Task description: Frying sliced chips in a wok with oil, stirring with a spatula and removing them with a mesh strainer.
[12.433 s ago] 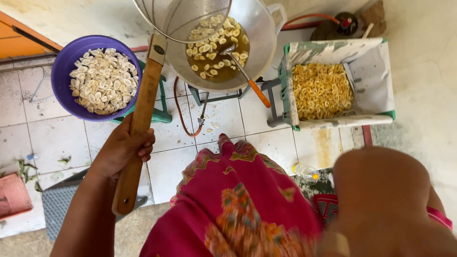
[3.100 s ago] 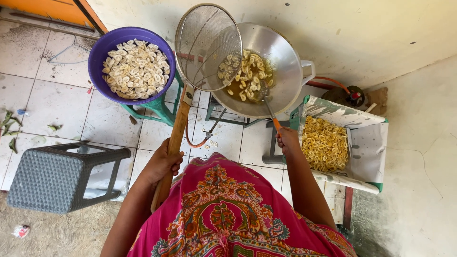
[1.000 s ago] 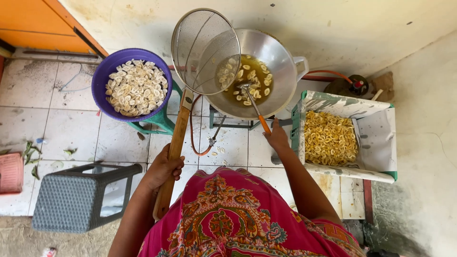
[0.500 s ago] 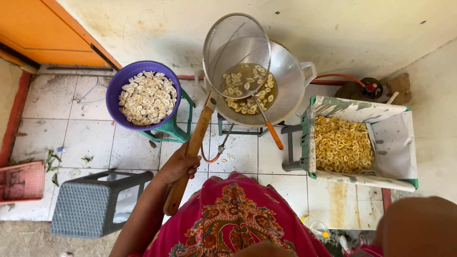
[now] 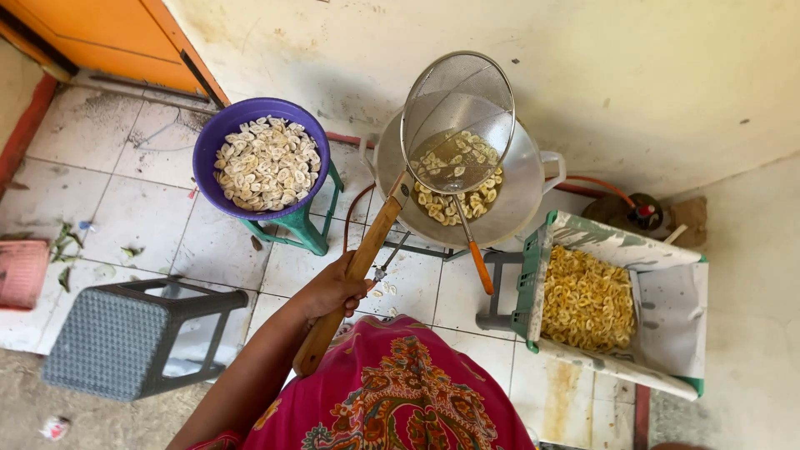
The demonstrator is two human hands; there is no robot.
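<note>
Left hand (image 5: 333, 289), arm reaching up from the lower left, is clamped on the wooden handle of a mesh skimmer (image 5: 457, 112) held over the wok (image 5: 525, 179), centre frame.

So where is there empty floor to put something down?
Bare tiles lie between the grey stool and the purple bowl, and below the wok beside the paper-lined crate. Crowded: wok, bowl and crate. The left hand holds the strainer.

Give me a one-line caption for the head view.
Left hand holds a wooden-handled round wire skimmer above a metal wok of frying slices.
</note>
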